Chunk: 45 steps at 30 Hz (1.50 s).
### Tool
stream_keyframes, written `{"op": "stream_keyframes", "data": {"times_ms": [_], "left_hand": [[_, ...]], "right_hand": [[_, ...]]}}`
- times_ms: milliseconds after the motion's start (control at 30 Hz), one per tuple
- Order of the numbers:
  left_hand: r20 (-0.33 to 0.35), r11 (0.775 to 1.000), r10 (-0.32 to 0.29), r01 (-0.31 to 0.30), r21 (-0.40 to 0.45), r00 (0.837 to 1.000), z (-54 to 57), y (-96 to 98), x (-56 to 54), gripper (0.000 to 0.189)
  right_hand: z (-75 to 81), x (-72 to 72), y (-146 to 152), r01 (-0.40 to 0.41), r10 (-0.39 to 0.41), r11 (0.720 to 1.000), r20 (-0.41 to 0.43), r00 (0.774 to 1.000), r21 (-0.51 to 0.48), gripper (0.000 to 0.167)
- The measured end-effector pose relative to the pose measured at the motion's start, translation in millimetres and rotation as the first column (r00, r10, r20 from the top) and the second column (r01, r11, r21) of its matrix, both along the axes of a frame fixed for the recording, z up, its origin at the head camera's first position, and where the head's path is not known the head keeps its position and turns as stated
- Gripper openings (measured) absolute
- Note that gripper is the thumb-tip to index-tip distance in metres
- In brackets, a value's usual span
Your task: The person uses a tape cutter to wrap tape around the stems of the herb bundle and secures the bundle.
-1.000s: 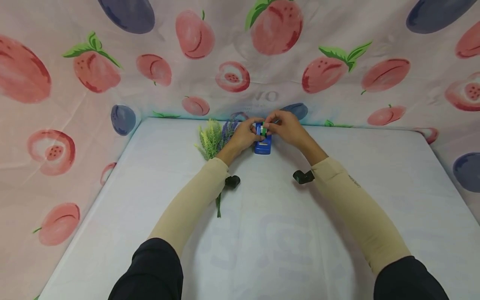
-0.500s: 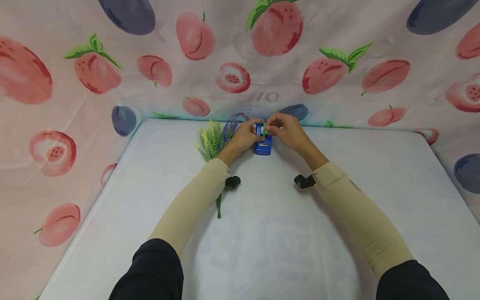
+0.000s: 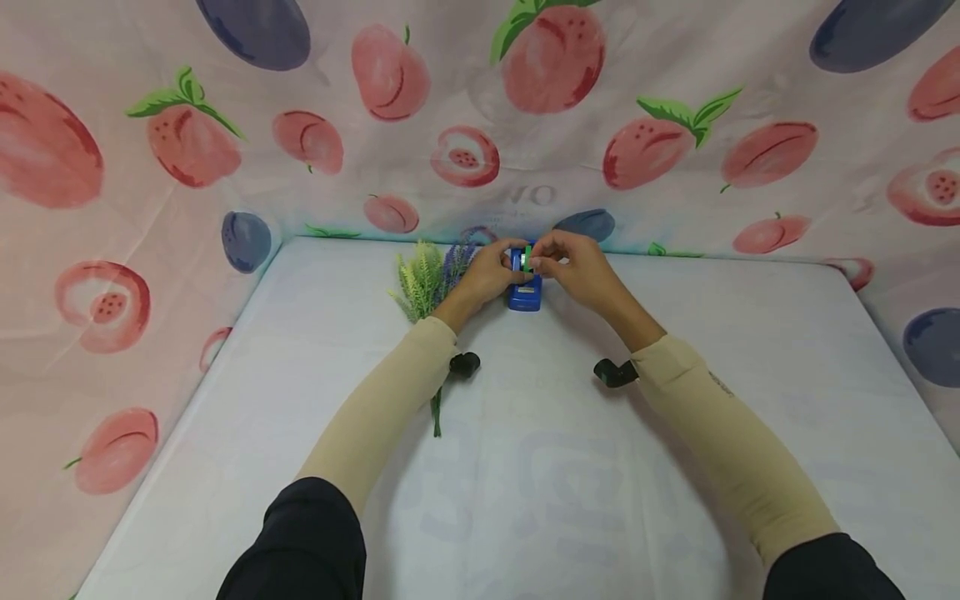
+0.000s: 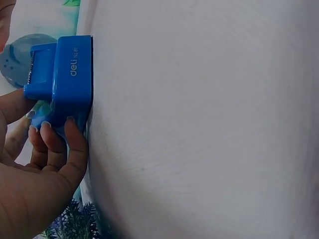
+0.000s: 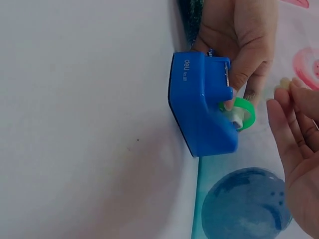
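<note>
A blue tape dispenser [image 3: 525,296] sits at the back middle of the white table. In the right wrist view, a green tape roll [image 5: 251,112] on a white hub [image 5: 234,117] shows at its opening. My left hand [image 3: 489,271] grips the dispenser from the left; its curled fingers [image 4: 75,149] lie along the side, and the thumb reaches the roll. My right hand [image 3: 573,258] is just right of the roll, thumb and index finger pinching the end of a clear tape [image 5: 285,82], its other fingers curled loosely.
A bunch of yellow-green artificial flowers [image 3: 420,275] lies left of the dispenser, with purple sprigs [image 3: 456,260] beside it, partly behind my left hand. A fruit-print cloth [image 3: 465,75] rises right behind the table's back edge [image 3: 675,255].
My right hand has shifted slightly down, and its forearm has moved a little to the right. The left hand and the dispenser stay nearly where they were.
</note>
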<state>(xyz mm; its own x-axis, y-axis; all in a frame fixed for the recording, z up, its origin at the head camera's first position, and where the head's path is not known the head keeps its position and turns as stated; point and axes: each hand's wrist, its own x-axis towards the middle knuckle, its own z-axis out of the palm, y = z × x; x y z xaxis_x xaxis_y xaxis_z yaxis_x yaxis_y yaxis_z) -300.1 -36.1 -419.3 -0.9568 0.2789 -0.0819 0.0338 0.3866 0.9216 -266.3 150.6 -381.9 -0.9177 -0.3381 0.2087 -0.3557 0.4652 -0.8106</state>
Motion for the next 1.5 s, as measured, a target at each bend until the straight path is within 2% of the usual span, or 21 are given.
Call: {"op": "stream_keyframes", "data": {"times_ms": [100,167,333,433,533,733,967,1067,1133,1200,1300,1500], "left_hand": [[-0.001,1.0,-0.003,0.003,-0.009,1.0,-0.2,-0.2,0.3,0.057],[-0.001,1.0,-0.004,0.004,-0.017,1.0,-0.2,-0.3,0.5,0.057],[-0.006,1.0,-0.009,0.009,-0.021,1.0,0.4,-0.4,1.2,0.057],[-0.009,1.0,-0.01,0.01,-0.022,1.0,0.8,-0.3,1.4,0.057],[-0.008,0.999,-0.011,0.01,-0.032,1.0,1.5,-0.4,2.0,0.056],[-0.005,0.999,-0.007,0.007,-0.049,1.0,2.1,-0.3,1.3,0.054],[-0.028,0.997,-0.011,0.009,-0.078,1.0,2.9,0.0,1.5,0.056],[-0.027,0.997,-0.014,0.012,-0.074,1.0,3.1,0.6,1.9,0.057],[-0.03,0.998,-0.015,0.013,-0.069,0.999,2.9,1.1,1.9,0.057],[-0.031,0.998,-0.016,0.014,-0.066,0.999,2.5,1.1,1.9,0.055],[-0.024,0.998,-0.011,0.01,-0.055,1.0,2.6,0.7,2.4,0.056],[-0.023,0.999,-0.023,0.022,-0.028,0.999,1.5,-1.0,2.4,0.059]], "right_hand": [[-1.2,2.6,0.2,0.004,-0.004,1.0,0.034,0.999,-0.015,0.027],[-2.7,3.4,1.0,0.007,-0.006,1.0,0.058,0.998,-0.014,0.029],[-4.3,4.1,4.6,-0.005,0.004,1.0,0.033,0.999,0.016,0.016],[-3.7,4.8,6.1,-0.022,0.022,0.999,0.008,1.0,0.033,0.015],[-3.3,6.4,7.0,-0.036,0.035,0.999,0.026,0.999,0.038,0.016],[-3.6,9.0,8.8,-0.08,0.085,0.995,0.078,0.993,-0.065,0.022],[-3.1,8.2,10.0,-0.077,0.099,0.983,0.125,0.987,-0.165,0.046],[9.0,16.4,5.1,-0.05,0.079,0.986,0.181,0.98,-0.16,0.039],[9.1,17.6,4.3,-0.025,0.052,0.991,0.207,0.977,-0.132,0.033],[7.5,18.5,4.9,-0.004,0.024,0.996,0.21,0.977,-0.095,0.029],[-4.9,13.2,9.3,0.006,0.013,0.996,0.201,0.98,-0.092,0.027],[-7.7,16.5,12.4,0.002,0.016,0.995,0.177,0.984,-0.103,0.032]]}}
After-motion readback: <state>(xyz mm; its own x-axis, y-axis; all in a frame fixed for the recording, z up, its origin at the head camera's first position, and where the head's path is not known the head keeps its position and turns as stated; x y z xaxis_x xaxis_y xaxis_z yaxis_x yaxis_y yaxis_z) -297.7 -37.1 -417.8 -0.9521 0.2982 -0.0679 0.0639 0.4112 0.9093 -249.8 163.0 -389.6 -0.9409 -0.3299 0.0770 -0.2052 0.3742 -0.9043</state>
